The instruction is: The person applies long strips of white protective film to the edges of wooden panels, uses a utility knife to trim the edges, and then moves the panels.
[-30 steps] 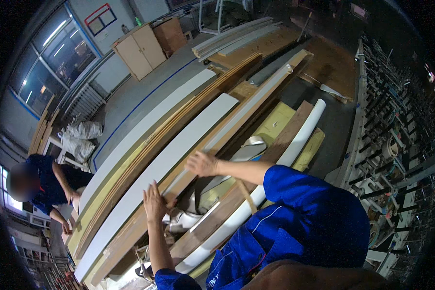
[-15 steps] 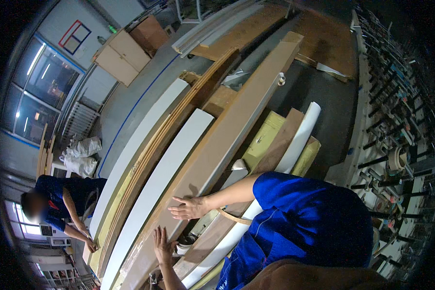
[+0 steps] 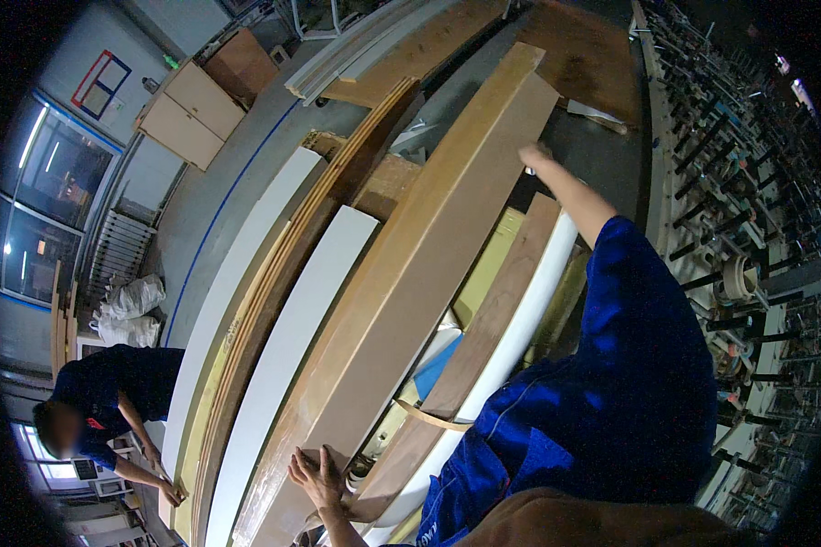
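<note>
A long brown carton-like package [image 3: 410, 301], partly covered in clear film at its near end, stretches diagonally before me. My left hand [image 3: 317, 479] lies on its near part with the fingers spread. Farther along, my right hand [image 3: 535, 159] is closed at the package's right edge, by a small white thing [image 3: 531, 170] that it mostly hides. I cannot make out what the fingers hold. Right of the package lie a brown wooden board [image 3: 493, 319], a long white rounded piece [image 3: 520, 342] and a thin, bent tan strip [image 3: 433, 417].
To the left run a white panel [image 3: 292, 365], stacked thin boards [image 3: 278, 264] and another white panel [image 3: 246, 273]. A co-worker [image 3: 123, 401] leans over their near left end. Racks of clamps [image 3: 730, 237] line the right side. A cabinet [image 3: 192, 118] stands far left.
My right hand has left the package's near part and reached far along its right edge. My left hand stays near. The package has turned, showing more of its right side.
</note>
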`<action>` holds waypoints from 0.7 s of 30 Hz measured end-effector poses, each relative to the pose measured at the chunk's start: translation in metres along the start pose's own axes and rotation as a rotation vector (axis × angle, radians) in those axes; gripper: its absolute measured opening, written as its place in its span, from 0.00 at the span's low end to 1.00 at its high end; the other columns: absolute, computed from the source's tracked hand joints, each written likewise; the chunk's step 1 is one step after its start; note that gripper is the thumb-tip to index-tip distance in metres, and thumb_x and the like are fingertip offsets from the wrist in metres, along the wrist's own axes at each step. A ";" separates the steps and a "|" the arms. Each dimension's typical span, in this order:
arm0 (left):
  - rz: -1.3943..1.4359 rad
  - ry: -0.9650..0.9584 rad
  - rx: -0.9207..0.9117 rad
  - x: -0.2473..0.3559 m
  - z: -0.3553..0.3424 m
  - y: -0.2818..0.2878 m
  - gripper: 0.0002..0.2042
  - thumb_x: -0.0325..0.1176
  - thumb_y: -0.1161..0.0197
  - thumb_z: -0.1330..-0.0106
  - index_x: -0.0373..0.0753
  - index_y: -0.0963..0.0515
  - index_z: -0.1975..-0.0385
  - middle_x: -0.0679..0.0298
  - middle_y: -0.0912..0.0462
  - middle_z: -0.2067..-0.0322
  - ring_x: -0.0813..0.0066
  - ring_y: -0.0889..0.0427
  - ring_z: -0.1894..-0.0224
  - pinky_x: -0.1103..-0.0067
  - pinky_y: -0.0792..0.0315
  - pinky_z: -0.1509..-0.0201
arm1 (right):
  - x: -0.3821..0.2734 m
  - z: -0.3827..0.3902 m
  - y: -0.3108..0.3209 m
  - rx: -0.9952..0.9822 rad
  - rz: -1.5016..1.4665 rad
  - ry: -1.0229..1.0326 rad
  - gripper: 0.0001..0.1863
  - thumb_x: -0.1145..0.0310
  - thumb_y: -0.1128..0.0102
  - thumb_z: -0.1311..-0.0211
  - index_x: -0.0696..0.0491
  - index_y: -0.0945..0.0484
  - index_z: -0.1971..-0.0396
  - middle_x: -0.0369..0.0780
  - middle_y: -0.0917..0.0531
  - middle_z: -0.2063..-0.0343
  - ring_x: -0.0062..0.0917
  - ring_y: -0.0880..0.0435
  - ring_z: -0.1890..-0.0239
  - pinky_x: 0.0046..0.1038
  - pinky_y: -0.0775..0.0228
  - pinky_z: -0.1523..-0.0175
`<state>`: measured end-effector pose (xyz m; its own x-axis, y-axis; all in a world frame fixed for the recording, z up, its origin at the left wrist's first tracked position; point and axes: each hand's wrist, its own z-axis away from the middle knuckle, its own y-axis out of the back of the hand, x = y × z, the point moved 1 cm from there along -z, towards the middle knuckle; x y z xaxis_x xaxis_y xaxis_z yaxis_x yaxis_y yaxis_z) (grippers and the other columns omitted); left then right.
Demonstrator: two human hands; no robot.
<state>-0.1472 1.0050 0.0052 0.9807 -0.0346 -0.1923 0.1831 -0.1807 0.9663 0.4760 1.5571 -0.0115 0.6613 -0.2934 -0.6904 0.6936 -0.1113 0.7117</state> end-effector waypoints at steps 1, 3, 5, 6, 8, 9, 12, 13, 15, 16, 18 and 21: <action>-0.016 0.002 -0.003 0.001 -0.003 0.001 0.33 0.37 0.39 0.47 0.59 0.39 0.38 0.42 0.43 0.38 0.39 0.39 0.40 0.45 0.44 0.40 | 0.031 -0.015 -0.004 -0.105 -0.050 -0.080 0.29 0.70 0.44 0.42 0.61 0.38 0.41 0.49 0.30 0.44 0.42 0.32 0.41 0.43 0.36 0.40; -0.025 -0.008 0.024 0.002 -0.007 0.005 0.33 0.37 0.39 0.48 0.59 0.39 0.38 0.42 0.41 0.39 0.40 0.37 0.42 0.45 0.42 0.42 | 0.084 -0.039 -0.023 -0.230 -0.217 -0.182 0.28 0.71 0.43 0.43 0.61 0.35 0.41 0.47 0.28 0.46 0.40 0.28 0.44 0.43 0.29 0.44; -0.049 -0.026 -0.033 0.000 -0.012 0.010 0.34 0.37 0.36 0.52 0.60 0.36 0.40 0.43 0.39 0.41 0.42 0.35 0.44 0.48 0.39 0.43 | 0.114 -0.058 -0.040 -0.234 -0.342 -0.175 0.25 0.76 0.42 0.45 0.58 0.31 0.44 0.44 0.25 0.49 0.39 0.23 0.49 0.38 0.24 0.51; -0.038 -0.017 -0.072 -0.002 -0.014 0.014 0.34 0.37 0.36 0.53 0.60 0.35 0.40 0.43 0.38 0.41 0.42 0.35 0.44 0.49 0.39 0.43 | 0.118 -0.064 -0.045 -0.260 -0.425 -0.188 0.24 0.79 0.42 0.46 0.57 0.29 0.46 0.43 0.23 0.51 0.39 0.21 0.53 0.33 0.21 0.55; -0.004 -0.070 -0.100 -0.008 -0.021 0.025 0.34 0.39 0.33 0.57 0.59 0.31 0.43 0.43 0.38 0.41 0.44 0.35 0.43 0.51 0.38 0.43 | 0.103 -0.074 -0.042 -0.152 -0.387 -0.049 0.12 0.76 0.51 0.37 0.55 0.20 0.58 0.40 0.17 0.65 0.29 0.17 0.62 0.27 0.21 0.62; 0.053 -0.025 -0.200 -0.012 -0.023 0.030 0.35 0.41 0.32 0.58 0.58 0.31 0.43 0.43 0.38 0.41 0.44 0.35 0.43 0.52 0.38 0.43 | 0.086 -0.074 -0.040 -0.040 -0.291 -0.052 0.11 0.71 0.52 0.35 0.55 0.19 0.64 0.38 0.17 0.71 0.24 0.17 0.68 0.27 0.22 0.65; 0.141 0.011 -0.303 -0.021 -0.040 0.039 0.41 0.52 0.28 0.60 0.54 0.33 0.40 0.41 0.40 0.40 0.42 0.38 0.41 0.53 0.40 0.41 | 0.006 -0.072 -0.028 -0.010 0.248 0.048 0.10 0.68 0.49 0.37 0.56 0.19 0.65 0.42 0.17 0.70 0.30 0.17 0.69 0.35 0.24 0.64; 0.162 0.017 -0.340 -0.025 -0.045 0.040 0.42 0.52 0.27 0.61 0.53 0.33 0.40 0.41 0.40 0.40 0.41 0.38 0.41 0.53 0.40 0.41 | -0.020 -0.067 -0.026 -0.007 0.328 0.038 0.10 0.68 0.49 0.37 0.56 0.19 0.64 0.43 0.16 0.68 0.33 0.16 0.66 0.36 0.24 0.61; 0.217 0.048 -0.322 -0.030 -0.053 0.041 0.43 0.53 0.26 0.61 0.53 0.33 0.39 0.41 0.40 0.39 0.41 0.39 0.41 0.52 0.41 0.40 | -0.070 -0.061 -0.031 -0.143 0.645 -0.040 0.11 0.68 0.48 0.38 0.56 0.19 0.62 0.43 0.16 0.62 0.35 0.17 0.60 0.37 0.25 0.58; 0.282 0.074 -0.305 -0.032 -0.054 0.040 0.41 0.50 0.26 0.60 0.51 0.31 0.40 0.41 0.41 0.38 0.41 0.39 0.40 0.52 0.42 0.39 | -0.085 -0.058 -0.030 -0.156 0.799 -0.001 0.12 0.68 0.48 0.38 0.56 0.19 0.60 0.43 0.16 0.60 0.36 0.17 0.57 0.37 0.25 0.56; 0.267 0.103 -0.286 -0.038 -0.054 0.038 0.40 0.50 0.26 0.60 0.50 0.30 0.41 0.41 0.42 0.37 0.41 0.40 0.39 0.52 0.42 0.38 | -0.099 -0.056 -0.029 -0.083 0.800 -0.010 0.13 0.67 0.48 0.38 0.54 0.19 0.58 0.43 0.17 0.55 0.37 0.19 0.51 0.37 0.26 0.53; 0.269 0.136 -0.335 -0.041 -0.051 0.029 0.40 0.53 0.28 0.57 0.48 0.30 0.41 0.40 0.46 0.34 0.38 0.46 0.34 0.51 0.48 0.34 | -0.088 -0.061 -0.028 -0.091 0.898 0.039 0.15 0.64 0.50 0.37 0.52 0.19 0.56 0.44 0.17 0.55 0.36 0.19 0.50 0.38 0.26 0.52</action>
<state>-0.1789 1.0518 0.0501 0.9924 0.0968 0.0754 -0.0891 0.1459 0.9853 0.4158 1.6439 0.0220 0.9727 -0.2013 0.1157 -0.0702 0.2200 0.9730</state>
